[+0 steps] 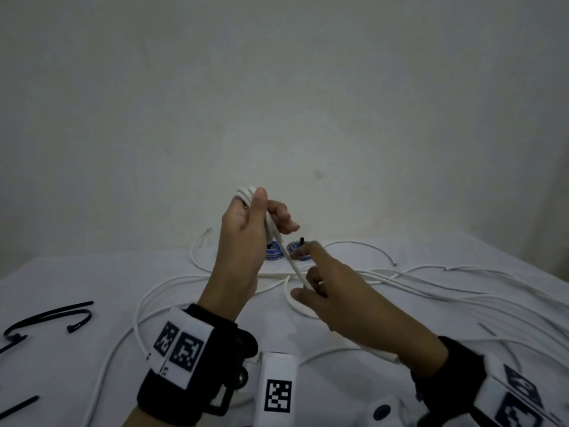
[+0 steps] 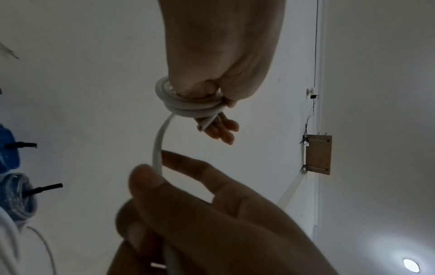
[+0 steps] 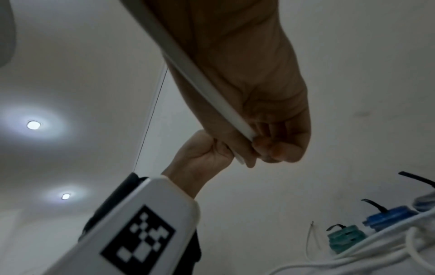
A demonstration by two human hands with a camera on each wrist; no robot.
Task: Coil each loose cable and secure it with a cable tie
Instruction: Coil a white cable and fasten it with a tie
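My left hand is raised above the table, fingers curled around a small coil of the white cable, several turns wrapped round them. My right hand, just right of and below it, pinches the same cable between thumb and fingers; the strand runs taut between both hands. The cable's slack sprawls over the table to the right. Black cable ties lie near left. Blue tied coils sit at the far edge.
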